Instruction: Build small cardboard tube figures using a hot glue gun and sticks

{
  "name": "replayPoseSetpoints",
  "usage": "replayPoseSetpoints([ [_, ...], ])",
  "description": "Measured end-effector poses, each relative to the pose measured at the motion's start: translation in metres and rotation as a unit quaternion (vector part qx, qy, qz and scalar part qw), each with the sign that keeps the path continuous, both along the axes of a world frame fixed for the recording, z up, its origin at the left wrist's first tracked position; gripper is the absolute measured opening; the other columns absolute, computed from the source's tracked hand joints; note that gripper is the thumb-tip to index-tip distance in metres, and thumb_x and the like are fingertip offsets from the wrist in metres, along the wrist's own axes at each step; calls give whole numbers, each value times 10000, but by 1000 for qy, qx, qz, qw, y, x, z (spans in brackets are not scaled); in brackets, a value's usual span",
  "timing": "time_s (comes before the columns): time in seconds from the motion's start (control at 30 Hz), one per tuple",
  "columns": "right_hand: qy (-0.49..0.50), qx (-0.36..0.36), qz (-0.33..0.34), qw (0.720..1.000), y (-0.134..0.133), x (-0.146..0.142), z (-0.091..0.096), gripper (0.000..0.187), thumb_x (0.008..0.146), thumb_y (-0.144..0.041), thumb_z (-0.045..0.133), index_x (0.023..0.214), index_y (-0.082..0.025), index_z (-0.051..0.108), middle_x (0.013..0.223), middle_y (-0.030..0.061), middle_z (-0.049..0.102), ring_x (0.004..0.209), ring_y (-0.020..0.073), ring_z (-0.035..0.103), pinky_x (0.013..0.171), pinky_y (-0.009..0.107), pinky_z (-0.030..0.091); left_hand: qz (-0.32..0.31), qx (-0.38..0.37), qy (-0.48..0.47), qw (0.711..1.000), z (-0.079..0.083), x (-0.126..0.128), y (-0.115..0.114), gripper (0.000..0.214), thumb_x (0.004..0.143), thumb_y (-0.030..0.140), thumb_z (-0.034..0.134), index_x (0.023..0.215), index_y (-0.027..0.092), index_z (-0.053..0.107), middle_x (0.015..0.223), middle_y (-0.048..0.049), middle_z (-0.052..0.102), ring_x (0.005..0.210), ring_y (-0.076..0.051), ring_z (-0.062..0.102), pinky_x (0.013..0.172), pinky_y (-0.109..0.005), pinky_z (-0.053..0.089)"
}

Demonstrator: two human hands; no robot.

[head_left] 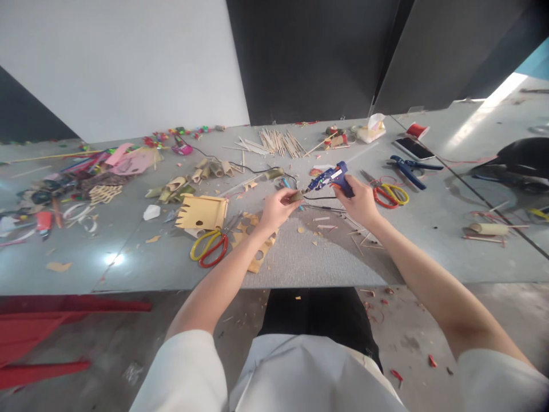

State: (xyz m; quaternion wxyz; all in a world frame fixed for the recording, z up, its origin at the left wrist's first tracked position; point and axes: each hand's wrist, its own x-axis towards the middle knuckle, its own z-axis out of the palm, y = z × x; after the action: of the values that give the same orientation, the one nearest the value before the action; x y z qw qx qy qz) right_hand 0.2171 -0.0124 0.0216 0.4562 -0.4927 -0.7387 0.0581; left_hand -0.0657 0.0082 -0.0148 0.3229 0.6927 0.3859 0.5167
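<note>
My right hand [359, 200] is wrapped round the handle of a blue hot glue gun [328, 177], its nozzle aimed left and slightly down. Pinched in the fingers of my left hand [277, 209] is a short bamboo piece [295, 197], just at the tip of the nozzle. Whether nozzle and bamboo touch, I cannot tell. A black cord [321, 198] runs beneath the gun. Near my left wrist lie a yellow card sheet with holes [257, 260] and scissors with yellow and red handles [210, 249].
Bamboo pieces [214, 169] and a notched yellow card box [201, 212] lie to the left. Thin sticks [281, 142] are heaped at the back. On the right are another pair of scissors [392, 194], blue cutters [412, 169], a phone [414, 149] and red thread spool [417, 130].
</note>
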Motion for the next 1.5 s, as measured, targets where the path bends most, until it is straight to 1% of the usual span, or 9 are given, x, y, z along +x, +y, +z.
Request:
replayPoseSetpoints([
  [0.67, -4, -4, -12, 1000, -1, -1, 2, 189, 983, -403, 627, 958, -216, 616, 800, 19, 627, 700, 168, 511, 703, 297, 410, -15, 4, -13, 1000, 4, 2, -4, 486, 801, 601, 892, 1045, 189, 806, 982, -104, 829, 883, -226, 779, 816, -360, 637],
  [0.83, -2, -5, -16, 1000, 0, -1, 1, 210, 982, -426, 622, 960, -217, 620, 798, 21, 626, 701, 171, 504, 703, 298, 418, -9, 5, -3, 1000, 3, 1, -4, 454, 812, 563, 896, 1043, 183, 804, 989, -112, 827, 886, -229, 776, 823, -363, 634],
  [1.03, -3, 1, -14, 1000, 0, -1, 2, 188, 978, -405, 629, 955, -219, 611, 803, 21, 627, 698, 170, 504, 696, 300, 412, -14, 0, 1, 1000, 2, 1, -4, 434, 823, 544, 892, 1049, 185, 801, 1001, -112, 826, 901, -229, 775, 833, -364, 627],
  [1.3, -4, 10, -14, 1000, 0, -1, 2, 171, 979, -388, 632, 953, -220, 609, 802, 18, 625, 697, 166, 503, 700, 301, 411, -15, 4, 16, 1000, 4, 1, -5, 456, 827, 578, 882, 1047, 187, 799, 999, -113, 821, 902, -228, 769, 838, -369, 629],
  [1.4, 4, -1, -18, 1000, 0, -1, 3, 193, 979, -411, 628, 949, -221, 616, 803, 15, 623, 703, 164, 502, 694, 295, 408, -21, 2, 13, 1000, 5, 2, -6, 462, 823, 589, 881, 1039, 189, 798, 995, -114, 819, 896, -230, 770, 836, -376, 634],
  [1.5, 25, -25, -45, 998, 0, -2, 6, 228, 968, -451, 624, 943, -224, 629, 751, -6, 585, 674, 160, 472, 654, 287, 388, -25, -4, 5, 1000, 6, 2, -7, 465, 814, 599, 884, 1026, 194, 797, 987, -111, 818, 886, -231, 771, 829, -381, 638],
])
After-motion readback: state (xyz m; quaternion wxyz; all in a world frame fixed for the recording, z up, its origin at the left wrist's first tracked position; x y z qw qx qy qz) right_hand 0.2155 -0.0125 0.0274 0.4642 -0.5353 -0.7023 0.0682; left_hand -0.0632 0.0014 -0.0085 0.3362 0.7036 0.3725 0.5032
